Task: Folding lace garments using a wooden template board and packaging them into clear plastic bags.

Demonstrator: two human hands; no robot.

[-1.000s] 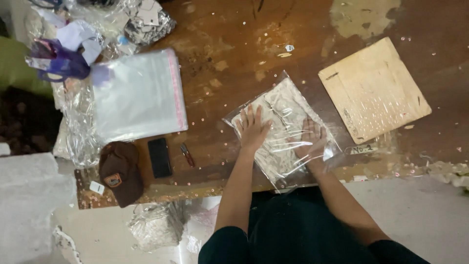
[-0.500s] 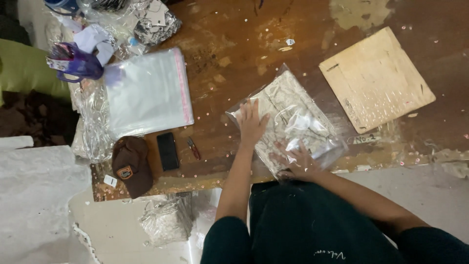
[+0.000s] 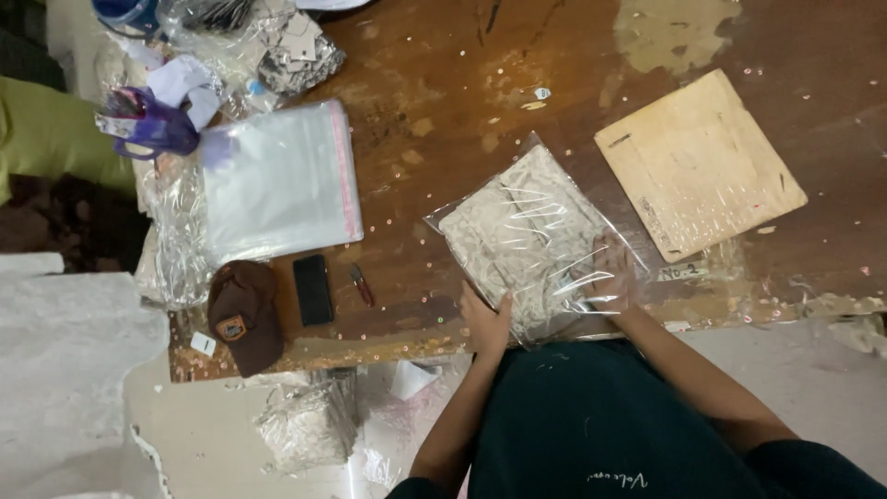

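A clear plastic bag [image 3: 531, 240] holding a pale, patterned fabric piece is lying tilted on the worn brown surface [image 3: 443, 102], its near edge reaching the surface's front lip. The left hand [image 3: 487, 319] is gripping the bag's near left corner, fingers curled over the edge. The right hand [image 3: 612, 277] is lying flat on the bag's near right part, fingers spread and released, pressing the plastic down; part of it is showing through the film, so whether it is on top or tucked inside is hard to tell.

Just beyond the right hand, a light wooden board [image 3: 698, 162] is resting on the surface, close beside the bag but apart from it. Well to the left of the left hand, a small reddish tool [image 3: 361, 285], a black phone [image 3: 312, 289] and a brown cap [image 3: 242, 314] are lying in a row near the front edge. Farther from that hand, a stack of empty clear bags with a pink strip [image 3: 277, 180] is lying flat, and beyond it crumpled plastic wrapping [image 3: 268, 37] is heaping up beside a purple object [image 3: 152, 129]
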